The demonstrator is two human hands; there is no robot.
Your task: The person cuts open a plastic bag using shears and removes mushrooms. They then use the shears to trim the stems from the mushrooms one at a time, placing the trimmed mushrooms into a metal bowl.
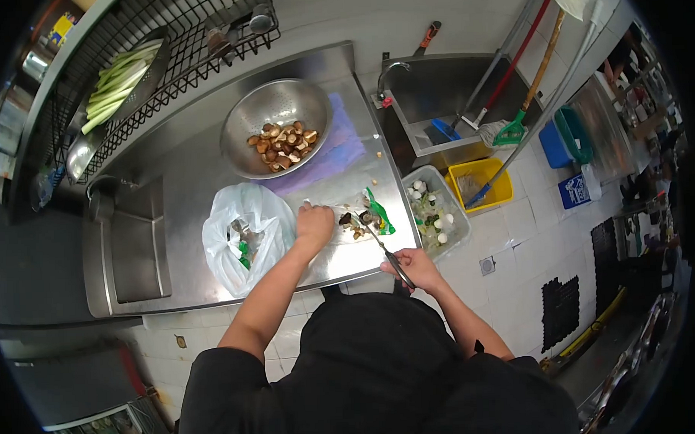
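My right hand grips a pair of scissors at the counter's front edge, blades pointing away over mushroom scraps. Beside the scraps lies a green-edged plastic wrapper. To the left of them, my left hand is closed low over the steel counter; a pale bit shows at its fingers, too small to name. Next to it stands a white plastic bag with green-marked packaging inside. Behind my hands, a steel colander holds several brown mushrooms, partly on a purple cloth.
A clear bin with scraps and a yellow bucket stand on the floor to the right. Long-handled tools lean in a sink. At the left are another sink and a wire rack with green stalks.
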